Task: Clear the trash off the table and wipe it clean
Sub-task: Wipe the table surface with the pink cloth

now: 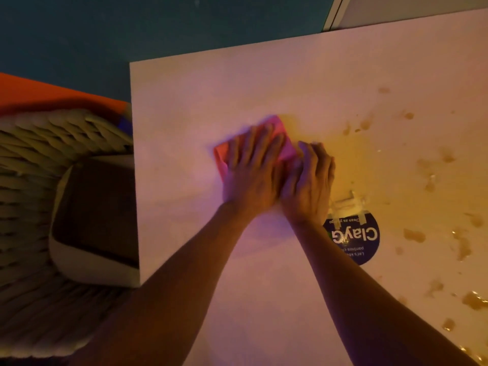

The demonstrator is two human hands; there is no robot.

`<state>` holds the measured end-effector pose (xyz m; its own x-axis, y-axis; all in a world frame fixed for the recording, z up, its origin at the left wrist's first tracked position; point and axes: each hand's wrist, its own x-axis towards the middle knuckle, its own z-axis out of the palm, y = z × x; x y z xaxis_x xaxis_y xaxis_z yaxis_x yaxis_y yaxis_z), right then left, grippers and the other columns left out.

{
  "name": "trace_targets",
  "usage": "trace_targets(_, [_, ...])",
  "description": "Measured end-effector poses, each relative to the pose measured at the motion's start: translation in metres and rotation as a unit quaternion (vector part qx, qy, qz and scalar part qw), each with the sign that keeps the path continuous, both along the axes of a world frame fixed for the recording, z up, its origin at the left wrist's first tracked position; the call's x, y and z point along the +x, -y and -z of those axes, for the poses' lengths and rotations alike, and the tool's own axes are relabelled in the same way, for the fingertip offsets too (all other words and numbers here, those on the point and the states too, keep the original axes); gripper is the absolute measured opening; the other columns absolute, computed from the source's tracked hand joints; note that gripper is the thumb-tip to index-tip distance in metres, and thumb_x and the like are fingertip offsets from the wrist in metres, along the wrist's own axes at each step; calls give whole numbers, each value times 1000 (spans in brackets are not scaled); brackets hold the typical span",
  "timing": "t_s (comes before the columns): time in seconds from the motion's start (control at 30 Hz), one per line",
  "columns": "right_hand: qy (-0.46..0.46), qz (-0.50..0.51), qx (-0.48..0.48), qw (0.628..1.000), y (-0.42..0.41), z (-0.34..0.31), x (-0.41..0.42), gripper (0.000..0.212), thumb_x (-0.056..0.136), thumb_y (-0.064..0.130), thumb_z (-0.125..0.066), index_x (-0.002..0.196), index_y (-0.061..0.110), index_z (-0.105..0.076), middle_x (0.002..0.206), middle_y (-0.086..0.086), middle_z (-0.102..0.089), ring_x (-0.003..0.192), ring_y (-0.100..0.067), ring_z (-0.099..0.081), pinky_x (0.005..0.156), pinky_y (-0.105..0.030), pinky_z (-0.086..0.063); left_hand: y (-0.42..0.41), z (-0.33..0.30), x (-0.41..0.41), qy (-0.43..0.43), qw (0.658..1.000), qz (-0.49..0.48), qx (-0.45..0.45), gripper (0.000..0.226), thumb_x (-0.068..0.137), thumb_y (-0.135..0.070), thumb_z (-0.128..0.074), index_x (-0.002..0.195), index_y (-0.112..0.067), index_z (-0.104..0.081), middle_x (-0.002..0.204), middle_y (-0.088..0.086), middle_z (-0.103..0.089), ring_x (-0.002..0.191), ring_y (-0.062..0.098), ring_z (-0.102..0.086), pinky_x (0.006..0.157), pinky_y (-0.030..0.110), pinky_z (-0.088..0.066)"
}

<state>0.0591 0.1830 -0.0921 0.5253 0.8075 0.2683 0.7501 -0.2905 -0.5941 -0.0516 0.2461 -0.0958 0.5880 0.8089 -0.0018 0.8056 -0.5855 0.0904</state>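
Pink cloth (280,136) lies on the white table (211,83), a little left of the middle, with both of the person's hands on top of it. Their left hand (250,175) rests flat over the cloth with the fingers stretched out and pressing down. Their right hand (309,178) sits just beside it, touching it at the thumb side, knuckles raised and fingers bent down over the cloth's right edge; the picture is blurred there, so I cannot tell whether those fingers grip the cloth or only press on it.

To the right of the hands the tabletop is wet with a yellowish brown spill (369,165), and more blotches and droplets (414,235) are scattered toward the right edge and the near right corner. A round dark blue sticker (361,239) with white lettering sits on the table just near of the right wrist, partly hidden by that forearm, and a small clear puddle (348,202) glistens at its far edge.

Off the left edge of the table stands a woven wicker chair (34,180), with a light-rimmed bin (79,257) with a dark inside between it and the table.
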Motion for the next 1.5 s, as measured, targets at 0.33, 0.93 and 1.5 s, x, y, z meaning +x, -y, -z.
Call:
trace_targets(0.33, [-17, 14, -19, 1000, 0, 0, -5, 37, 104, 21, -38, 133, 7, -54, 136, -16, -51, 130, -33, -45, 109, -54, -35, -25, -6, -119, -1, 998, -56, 10, 53, 104, -40, -31, 154, -26, -37, 163, 3, -30, 151, 30, -25, 118, 54, -23])
trace_targets(0.93, [41, 9, -19, 999, -2, 3, -4, 37, 101, 20, -43, 133, 7, -55, 132, -16, -55, 131, -34, -47, 111, -54, -34, -47, -11, -42, 254, 950, -178, 42, 46, 104, -31, -35, 143, -15, -54, 151, 8, -49, 146, 36, -35, 116, 52, -34])
trace_targets(1.5, [51, -55, 20, 997, -46, -22, -32, 37, 90, 22, -53, 123, 12, -64, 132, -12, -58, 132, -35, -48, 111, -57, -32, -24, 17, -78, 72, 962, -260, 31, 60, 94, -19, -53, 152, -13, -38, 162, 12, -30, 148, 41, -26, 120, 56, -18])
